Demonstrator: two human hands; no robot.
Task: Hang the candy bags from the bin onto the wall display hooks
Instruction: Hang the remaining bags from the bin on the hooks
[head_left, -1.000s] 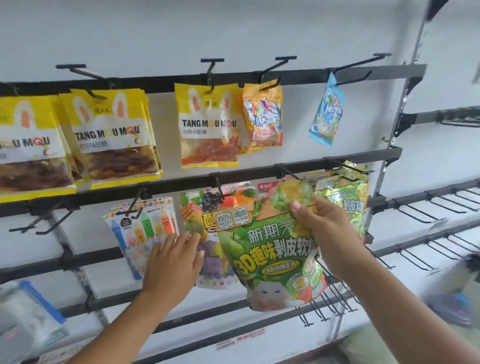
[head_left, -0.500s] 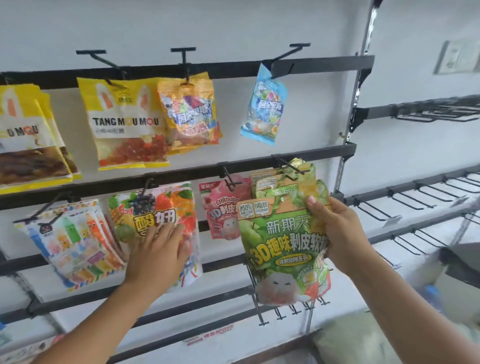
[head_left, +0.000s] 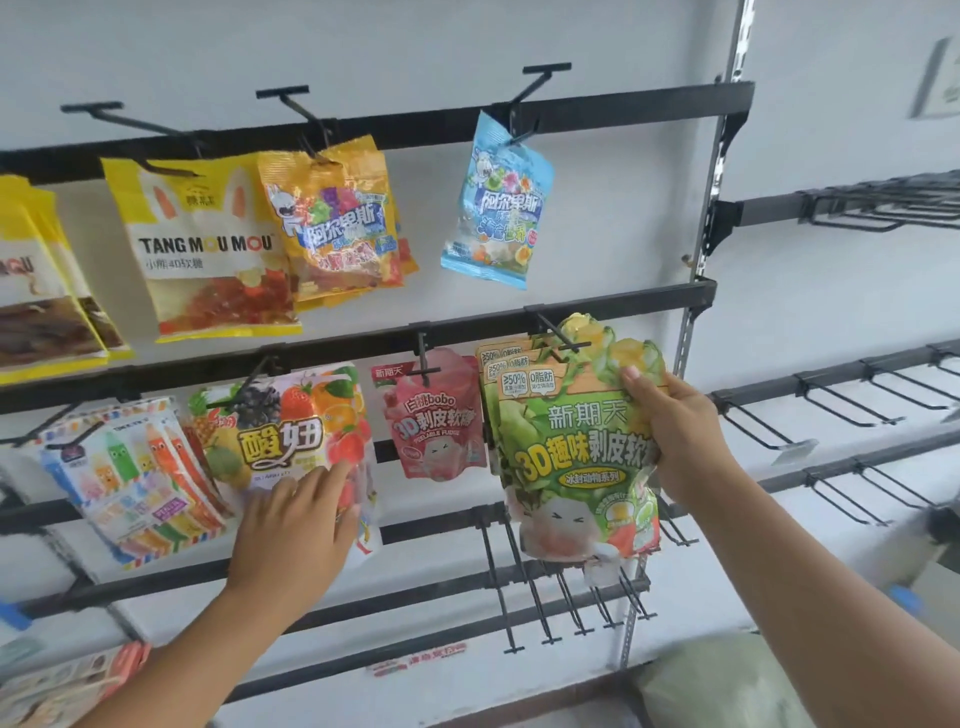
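Observation:
My right hand (head_left: 675, 431) grips a green candy bag (head_left: 576, 457) by its upper right corner, holding it at a black wall hook (head_left: 558, 332) on the middle rail, in front of other matching green bags. My left hand (head_left: 298, 525) lies flat with fingers spread against the lower part of a hanging fruit-print candy bag (head_left: 280, 415). A pink candy bag (head_left: 434, 415) hangs between the two. The bin is not in view.
Yellow bags (head_left: 208, 249), an orange bag (head_left: 337, 218) and a blue bag (head_left: 498, 202) hang from the top rail. A crayon-print bag (head_left: 130, 473) hangs at lower left. Bare hooks (head_left: 566, 592) jut out below the green bag, and more bare hooks (head_left: 831, 415) fill the panel to the right.
The view has swung right, so the display sits further left in frame. The green bag has moved right and up to the hook with the matching bags. My left hand stays against the fruit-print bag.

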